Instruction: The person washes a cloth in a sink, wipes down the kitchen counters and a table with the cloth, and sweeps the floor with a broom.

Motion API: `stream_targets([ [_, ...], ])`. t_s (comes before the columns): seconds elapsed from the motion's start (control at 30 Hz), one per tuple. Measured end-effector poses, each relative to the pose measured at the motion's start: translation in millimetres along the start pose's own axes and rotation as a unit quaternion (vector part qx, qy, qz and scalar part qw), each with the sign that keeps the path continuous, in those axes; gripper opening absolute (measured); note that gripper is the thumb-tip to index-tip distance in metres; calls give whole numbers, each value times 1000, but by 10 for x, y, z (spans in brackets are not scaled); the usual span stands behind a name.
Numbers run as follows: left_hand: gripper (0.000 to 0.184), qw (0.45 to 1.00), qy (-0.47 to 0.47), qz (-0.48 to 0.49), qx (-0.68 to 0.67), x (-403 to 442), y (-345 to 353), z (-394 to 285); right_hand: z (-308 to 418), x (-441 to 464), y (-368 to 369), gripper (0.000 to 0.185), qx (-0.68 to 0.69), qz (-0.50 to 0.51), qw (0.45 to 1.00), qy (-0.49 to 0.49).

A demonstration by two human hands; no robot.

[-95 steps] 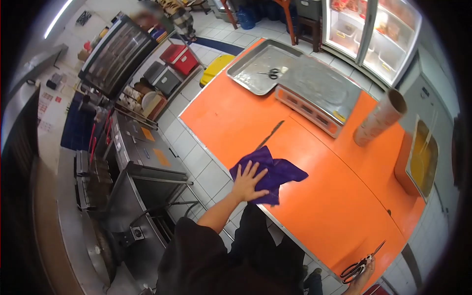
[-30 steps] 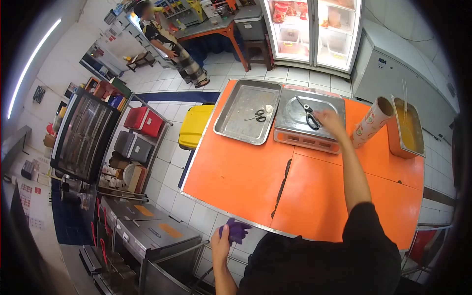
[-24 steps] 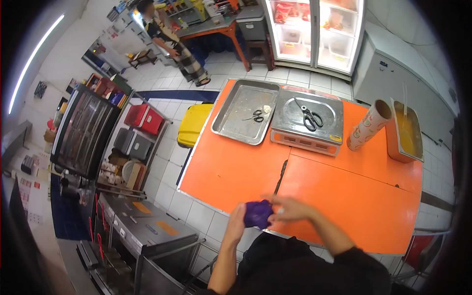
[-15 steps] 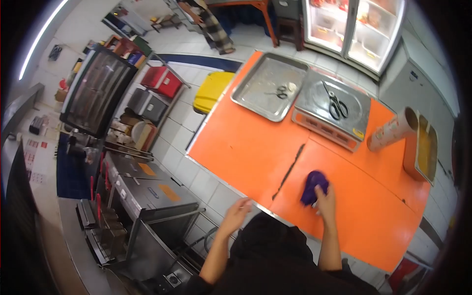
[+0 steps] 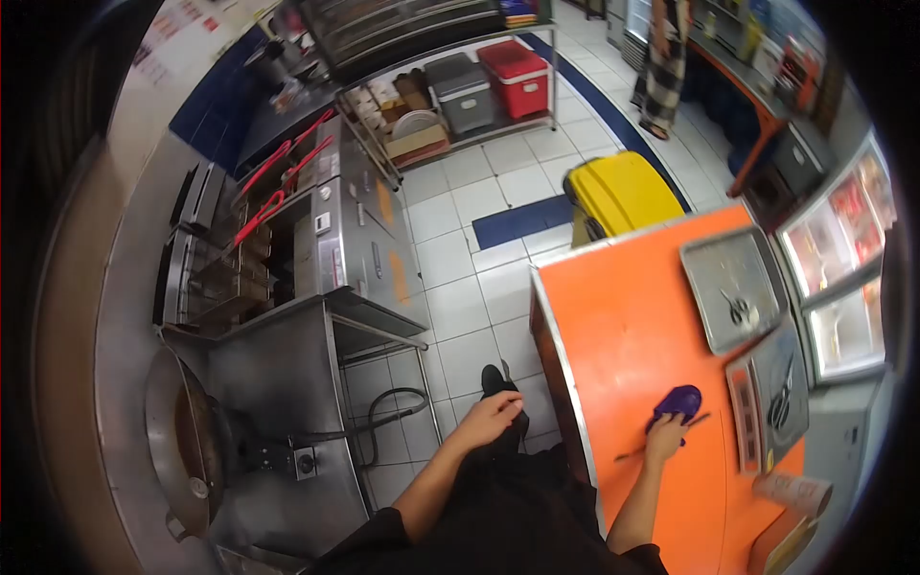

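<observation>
My right hand (image 5: 665, 438) holds a bunched purple cloth (image 5: 679, 402) against the orange tabletop (image 5: 618, 350). A dark crack in the tabletop passes under that hand. Off the table's left edge, my left hand (image 5: 492, 419) hangs in the air over the floor, holding nothing, its fingers loosely bent and apart. Farther along the table lie a metal tray (image 5: 711, 286) with scissors (image 5: 738, 309) in it and a scale (image 5: 744, 407) with black-handled scissors (image 5: 781, 406) on top.
Left of me stand fryers with red-handled baskets (image 5: 259, 218) and a large wok (image 5: 172, 436). A yellow bin (image 5: 628, 192) is past the table's far end. A cup stack (image 5: 800, 492) is at the right. Another person (image 5: 661, 77) stands in the background.
My view has swung left, bringing the fryers and wok closer to the middle. My right hand still holds the purple cloth, now nearer the table's long edge beside the crack.
</observation>
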State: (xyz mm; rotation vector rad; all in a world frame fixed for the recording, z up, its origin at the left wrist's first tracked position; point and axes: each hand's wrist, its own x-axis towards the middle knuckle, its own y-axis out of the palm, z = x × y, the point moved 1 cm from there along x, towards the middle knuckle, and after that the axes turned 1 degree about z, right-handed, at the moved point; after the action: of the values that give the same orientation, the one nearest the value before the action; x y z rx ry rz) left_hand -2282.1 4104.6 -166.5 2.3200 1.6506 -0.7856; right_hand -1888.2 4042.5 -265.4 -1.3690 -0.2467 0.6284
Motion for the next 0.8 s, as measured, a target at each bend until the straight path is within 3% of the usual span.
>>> stream_targets([
  [0.13, 39, 997, 35, 20, 62, 442, -672, -105, 1508, -233, 201, 43, -26, 29, 987, -155],
  [0.3, 42, 998, 52, 26, 37, 683, -1523, -288, 1949, -129, 142, 38, -58, 17, 955, -291],
  [0.43, 45, 997, 35, 73, 11, 961, -2062, -527, 2045, -79, -347, 41, -88, 41, 980, -176],
  [0.53, 46, 995, 51, 81, 19, 1349, -2292, -649, 2064, -68, -617, 42, -32, 21, 994, -106],
  [0.6, 45, 989, 36, 118, 82, 1639, -2388, -995, 2200, -45, -772, 44, -59, -92, 988, -113],
  [0.63, 44, 982, 10, 134, 135, 1730, -2432, -1241, 2294, 54, -779, 44, -50, -101, 990, -88],
  [0.7, 48, 973, -18, 188, 130, 2025, -2408, -1693, 2528, 347, -727, 39, 209, 1, 977, -40],
  [0.73, 49, 967, 41, 223, 118, 2246, -2358, -1736, 2654, 429, -667, 39, 226, -11, 974, -18],
  [0.77, 50, 956, 98, 257, 104, 2467, -2336, -1834, 2818, 522, -603, 36, 327, -26, 944, -19],
  [0.8, 52, 939, 92, 300, 139, 2690, -2351, -1998, 3085, 596, -636, 36, 384, -40, 922, -16],
])
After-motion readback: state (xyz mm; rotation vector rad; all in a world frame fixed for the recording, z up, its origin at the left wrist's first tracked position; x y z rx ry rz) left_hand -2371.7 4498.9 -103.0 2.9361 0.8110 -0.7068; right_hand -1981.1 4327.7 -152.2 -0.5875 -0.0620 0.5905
